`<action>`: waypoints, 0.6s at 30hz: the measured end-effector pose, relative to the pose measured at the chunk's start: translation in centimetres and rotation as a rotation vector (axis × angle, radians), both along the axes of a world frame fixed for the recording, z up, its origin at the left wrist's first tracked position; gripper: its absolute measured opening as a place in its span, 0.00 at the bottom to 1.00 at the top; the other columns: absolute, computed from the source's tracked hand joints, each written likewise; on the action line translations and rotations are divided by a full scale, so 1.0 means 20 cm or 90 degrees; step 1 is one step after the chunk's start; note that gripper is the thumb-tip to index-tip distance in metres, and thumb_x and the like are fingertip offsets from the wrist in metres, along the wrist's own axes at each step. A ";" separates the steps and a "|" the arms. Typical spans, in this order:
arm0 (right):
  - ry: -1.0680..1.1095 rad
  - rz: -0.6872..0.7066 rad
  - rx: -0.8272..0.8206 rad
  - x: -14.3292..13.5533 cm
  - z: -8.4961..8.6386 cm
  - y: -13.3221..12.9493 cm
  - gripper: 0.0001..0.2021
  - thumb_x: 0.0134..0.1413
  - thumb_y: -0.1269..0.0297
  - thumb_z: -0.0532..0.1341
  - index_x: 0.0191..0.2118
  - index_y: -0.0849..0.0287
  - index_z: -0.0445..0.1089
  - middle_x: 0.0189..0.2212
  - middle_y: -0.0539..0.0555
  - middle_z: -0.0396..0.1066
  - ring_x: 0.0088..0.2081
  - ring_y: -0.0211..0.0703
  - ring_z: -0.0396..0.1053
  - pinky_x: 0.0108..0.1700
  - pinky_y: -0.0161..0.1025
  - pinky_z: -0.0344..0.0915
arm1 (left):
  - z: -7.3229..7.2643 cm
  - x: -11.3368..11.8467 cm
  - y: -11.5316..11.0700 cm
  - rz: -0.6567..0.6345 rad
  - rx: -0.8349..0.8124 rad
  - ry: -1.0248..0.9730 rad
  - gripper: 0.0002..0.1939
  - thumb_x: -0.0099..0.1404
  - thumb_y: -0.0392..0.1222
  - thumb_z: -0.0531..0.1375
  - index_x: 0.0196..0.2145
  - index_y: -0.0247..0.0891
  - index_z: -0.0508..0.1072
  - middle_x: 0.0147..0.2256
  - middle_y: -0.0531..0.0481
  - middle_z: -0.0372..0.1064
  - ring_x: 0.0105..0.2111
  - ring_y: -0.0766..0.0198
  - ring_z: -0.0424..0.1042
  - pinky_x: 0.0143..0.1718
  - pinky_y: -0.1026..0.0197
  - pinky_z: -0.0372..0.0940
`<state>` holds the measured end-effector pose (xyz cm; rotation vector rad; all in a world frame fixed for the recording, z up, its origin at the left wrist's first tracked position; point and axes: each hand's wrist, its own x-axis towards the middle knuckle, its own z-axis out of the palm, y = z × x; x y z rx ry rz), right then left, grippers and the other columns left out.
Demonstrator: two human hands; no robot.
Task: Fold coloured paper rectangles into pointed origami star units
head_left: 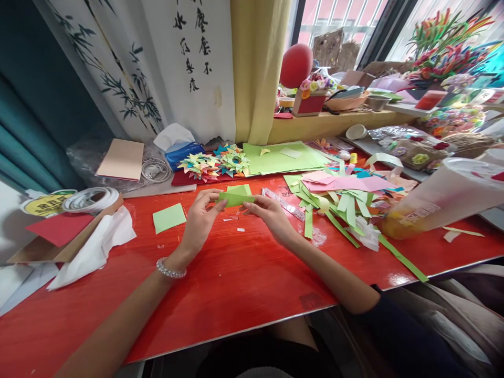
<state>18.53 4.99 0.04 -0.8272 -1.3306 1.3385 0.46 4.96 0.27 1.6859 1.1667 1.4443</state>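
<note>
Red and glossy, the desk spread across the lower half of the frame. At centre, the left hand and right hand pinched the green paper by its 2 ends, fingers closed on it, its long edge nearly level. A green square lay left of centre; a ruler lay to the right. Light, even tension probably served best; unequal thumb pressure could have skewed the paper.
</note>
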 end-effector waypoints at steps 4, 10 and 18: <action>-0.009 -0.030 0.024 0.00 0.00 -0.01 0.10 0.50 0.56 0.65 0.33 0.57 0.72 0.32 0.51 0.74 0.34 0.38 0.71 0.43 0.39 0.69 | 0.00 0.02 -0.01 -0.023 -0.032 -0.100 0.11 0.57 0.44 0.64 0.36 0.38 0.71 0.49 0.46 0.64 0.49 0.60 0.68 0.51 0.56 0.65; 0.030 -0.062 0.032 0.00 0.01 -0.02 0.09 0.52 0.58 0.64 0.33 0.58 0.68 0.32 0.51 0.72 0.31 0.35 0.71 0.38 0.35 0.69 | 0.00 0.05 -0.03 -0.035 -0.063 -0.131 0.12 0.56 0.42 0.65 0.38 0.40 0.69 0.39 0.50 0.71 0.43 0.62 0.72 0.48 0.56 0.68; 0.068 -0.087 0.012 -0.01 0.01 -0.03 0.18 0.51 0.59 0.65 0.44 0.54 0.59 0.29 0.47 0.72 0.27 0.36 0.73 0.32 0.35 0.70 | 0.02 0.06 -0.06 -0.011 -0.040 -0.091 0.21 0.59 0.41 0.63 0.49 0.42 0.65 0.40 0.48 0.72 0.43 0.60 0.74 0.46 0.54 0.70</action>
